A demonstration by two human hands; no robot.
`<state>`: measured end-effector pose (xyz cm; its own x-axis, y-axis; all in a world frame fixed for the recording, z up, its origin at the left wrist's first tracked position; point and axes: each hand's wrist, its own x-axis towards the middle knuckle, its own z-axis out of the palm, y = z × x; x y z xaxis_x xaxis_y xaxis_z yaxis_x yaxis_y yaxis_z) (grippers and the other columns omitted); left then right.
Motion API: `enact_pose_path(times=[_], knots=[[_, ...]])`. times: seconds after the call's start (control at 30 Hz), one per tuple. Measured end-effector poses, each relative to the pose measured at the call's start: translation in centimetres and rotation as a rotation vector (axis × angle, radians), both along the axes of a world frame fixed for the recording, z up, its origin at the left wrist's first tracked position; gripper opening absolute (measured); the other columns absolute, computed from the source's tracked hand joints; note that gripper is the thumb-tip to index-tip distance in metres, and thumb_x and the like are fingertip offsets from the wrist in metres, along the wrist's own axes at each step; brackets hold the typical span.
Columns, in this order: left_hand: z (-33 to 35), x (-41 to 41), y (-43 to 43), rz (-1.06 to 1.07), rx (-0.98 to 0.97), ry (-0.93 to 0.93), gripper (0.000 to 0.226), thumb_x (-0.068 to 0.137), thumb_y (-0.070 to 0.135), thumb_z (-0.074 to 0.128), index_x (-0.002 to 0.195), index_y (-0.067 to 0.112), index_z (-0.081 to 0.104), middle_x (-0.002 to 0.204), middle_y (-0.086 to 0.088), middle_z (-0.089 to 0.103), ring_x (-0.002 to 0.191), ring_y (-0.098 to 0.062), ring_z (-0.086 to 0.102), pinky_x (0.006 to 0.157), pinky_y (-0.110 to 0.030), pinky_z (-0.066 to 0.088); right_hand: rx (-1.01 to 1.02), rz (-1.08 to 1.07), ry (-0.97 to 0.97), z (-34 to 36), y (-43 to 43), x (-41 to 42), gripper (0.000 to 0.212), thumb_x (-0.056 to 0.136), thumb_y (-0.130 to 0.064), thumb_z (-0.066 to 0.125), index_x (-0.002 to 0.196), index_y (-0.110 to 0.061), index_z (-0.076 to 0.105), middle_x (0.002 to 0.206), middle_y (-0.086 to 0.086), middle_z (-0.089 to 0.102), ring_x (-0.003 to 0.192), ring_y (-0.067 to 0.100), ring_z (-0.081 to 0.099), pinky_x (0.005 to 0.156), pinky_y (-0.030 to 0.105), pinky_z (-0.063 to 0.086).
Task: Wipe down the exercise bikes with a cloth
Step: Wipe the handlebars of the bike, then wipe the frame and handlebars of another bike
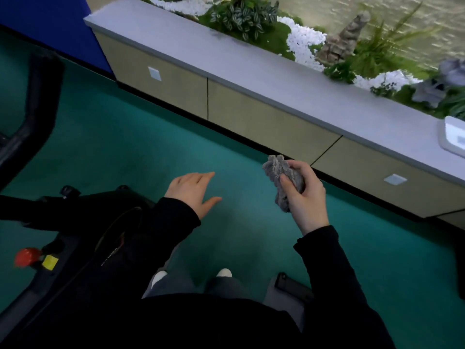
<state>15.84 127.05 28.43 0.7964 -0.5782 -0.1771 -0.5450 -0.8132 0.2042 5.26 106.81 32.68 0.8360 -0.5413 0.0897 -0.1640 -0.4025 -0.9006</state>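
A black exercise bike (75,222) fills the left side, with a red knob (26,256) and a yellow label low on its frame and a dark handlebar curving up at the far left. My right hand (304,197) is shut on a crumpled grey cloth (279,172), held in the air over the teal floor, well to the right of the bike. My left hand (195,191) hovers open with fingers spread, just right of the bike's frame, touching nothing.
A long low cabinet with a grey top (251,71) runs diagonally ahead, planted with greenery, white pebbles and rocks behind it. A white device (453,134) rests on its right end. A dark object (292,285) lies on the floor by my right foot. Teal floor (151,152) lies between.
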Motion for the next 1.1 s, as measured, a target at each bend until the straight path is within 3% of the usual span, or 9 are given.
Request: enact_pose_path(times=[0.23, 0.43, 0.63, 0.8, 1.1], knots=[[-1.9, -0.1, -3.5, -0.066, 0.105, 0.071, 0.068, 0.090, 0.060, 0.040, 0.145, 0.022, 0.028, 0.148, 0.001, 0.036, 0.139, -0.018, 0.029, 0.111, -0.033, 0.023, 0.061, -0.096, 0.043, -1.2, -4.1, -2.0, 0.021, 0.088, -0.008, 0.061, 0.105, -0.020, 0.060, 0.093, -0.014, 0.062, 0.087, 0.007, 0.058, 0.080, 0.023, 0.045], [-2.3, 2.0, -6.1, -0.053, 0.069, 0.080, 0.066, 0.089, 0.058, 0.043, 0.143, 0.021, 0.032, 0.147, 0.001, 0.039, 0.136, -0.018, 0.033, 0.109, -0.034, 0.026, 0.058, -0.066, 0.047, -1.6, -5.7, 0.2, 0.022, 0.088, -0.007, 0.061, 0.102, -0.024, 0.059, 0.089, -0.023, 0.060, 0.079, -0.014, 0.055, 0.071, 0.004, 0.041], [-2.8, 6.5, -9.1, -0.012, -0.009, 0.097, 0.064, 0.090, 0.056, 0.044, 0.143, 0.023, 0.033, 0.147, 0.003, 0.038, 0.136, -0.016, 0.032, 0.108, -0.033, 0.025, 0.012, -0.055, 0.064, -1.9, -8.6, 5.5, 0.022, 0.088, -0.008, 0.061, 0.103, -0.024, 0.060, 0.087, -0.025, 0.060, 0.077, -0.014, 0.055, 0.073, 0.008, 0.041], [-3.5, 12.4, -11.5, 0.040, -0.010, 0.131, 0.062, 0.090, 0.056, 0.043, 0.142, 0.023, 0.034, 0.147, 0.003, 0.038, 0.135, -0.016, 0.032, 0.107, -0.032, 0.025, -0.026, 0.039, 0.089, -1.7, -10.5, 12.6, 0.023, 0.088, -0.007, 0.061, 0.098, -0.027, 0.056, 0.083, -0.024, 0.059, 0.074, -0.015, 0.054, 0.067, 0.001, 0.038], [-3.6, 21.1, -12.4, 0.189, -0.037, 0.170, 0.059, 0.091, 0.056, 0.042, 0.139, 0.022, 0.038, 0.145, 0.004, 0.040, 0.135, -0.015, 0.033, 0.108, -0.033, 0.024, -0.025, 0.185, 0.168, -1.4, -12.6, 23.8, 0.020, 0.089, -0.010, 0.061, 0.100, -0.026, 0.058, 0.087, -0.018, 0.061, 0.074, -0.006, 0.056, 0.065, 0.008, 0.042]])
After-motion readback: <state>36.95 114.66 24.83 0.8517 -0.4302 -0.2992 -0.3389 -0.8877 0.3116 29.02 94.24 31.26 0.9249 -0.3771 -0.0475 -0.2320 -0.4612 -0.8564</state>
